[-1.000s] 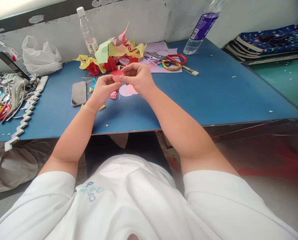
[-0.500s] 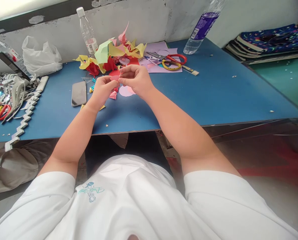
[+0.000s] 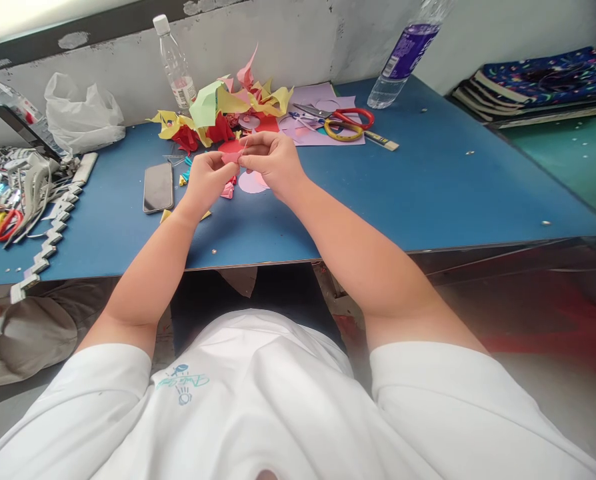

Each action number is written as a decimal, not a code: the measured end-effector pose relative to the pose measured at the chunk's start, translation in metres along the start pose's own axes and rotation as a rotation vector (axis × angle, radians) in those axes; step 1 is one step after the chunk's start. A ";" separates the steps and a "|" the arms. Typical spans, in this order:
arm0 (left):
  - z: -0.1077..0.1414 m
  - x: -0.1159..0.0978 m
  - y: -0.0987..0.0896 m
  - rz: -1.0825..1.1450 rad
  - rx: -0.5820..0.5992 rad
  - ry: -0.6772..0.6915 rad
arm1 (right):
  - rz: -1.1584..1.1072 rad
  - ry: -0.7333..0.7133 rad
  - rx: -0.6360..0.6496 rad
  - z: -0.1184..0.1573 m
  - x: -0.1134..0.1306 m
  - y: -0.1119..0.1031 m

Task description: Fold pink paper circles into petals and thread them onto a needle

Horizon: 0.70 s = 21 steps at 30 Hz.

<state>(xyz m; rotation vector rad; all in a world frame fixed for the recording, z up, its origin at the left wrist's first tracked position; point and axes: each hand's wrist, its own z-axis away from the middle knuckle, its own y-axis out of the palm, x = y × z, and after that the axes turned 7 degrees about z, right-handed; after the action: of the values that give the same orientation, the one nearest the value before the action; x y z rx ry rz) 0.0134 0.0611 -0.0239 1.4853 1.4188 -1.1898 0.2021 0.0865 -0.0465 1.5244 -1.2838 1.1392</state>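
Observation:
Between my fingertips is a small piece of pink paper point(image 3: 232, 158), partly hidden and apparently folded. My left hand point(image 3: 209, 179) pinches its left side with thumb and fingers closed. On its right edge, my right hand point(image 3: 274, 162) grips with thumb and forefinger. Just behind lies a red paper circle point(image 3: 229, 146). Below my right hand is a pale lilac paper circle point(image 3: 251, 183), overlapping a pink one. A small folded pink paper piece point(image 3: 227, 191) rests under my left hand's fingers, near small blue and yellow folded bits.
A phone point(image 3: 159, 187) lies left of my hands. Behind are crumpled coloured papers point(image 3: 218, 107) and a bottle point(image 3: 174, 63). Scissors point(image 3: 345, 123) sit on purple paper to the right, near another bottle point(image 3: 403, 60). At far left are a plastic bag point(image 3: 83, 113) and a folded paper chain point(image 3: 53, 237).
The pink paper has turned slightly between my fingertips and shows a little more of its surface. My hands have barely shifted. Everything on the table stays in place.

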 end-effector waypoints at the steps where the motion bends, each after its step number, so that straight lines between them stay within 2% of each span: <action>1: 0.000 0.000 0.000 0.014 0.001 -0.002 | -0.009 -0.001 0.007 0.000 0.000 0.001; 12: -0.001 0.002 -0.001 0.046 0.009 0.044 | -0.052 -0.077 -0.006 -0.004 -0.011 -0.001; 16: 0.000 0.000 0.001 0.068 0.001 0.032 | -0.045 -0.098 -0.008 -0.002 -0.007 -0.001; 21: 0.002 -0.006 0.000 -0.043 0.052 0.024 | 0.007 -0.086 0.033 0.004 0.005 -0.004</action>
<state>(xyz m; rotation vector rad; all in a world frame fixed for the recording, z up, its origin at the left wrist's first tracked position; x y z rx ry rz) 0.0138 0.0579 -0.0190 1.5157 1.4528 -1.2476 0.2070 0.0824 -0.0432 1.6093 -1.3349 1.1147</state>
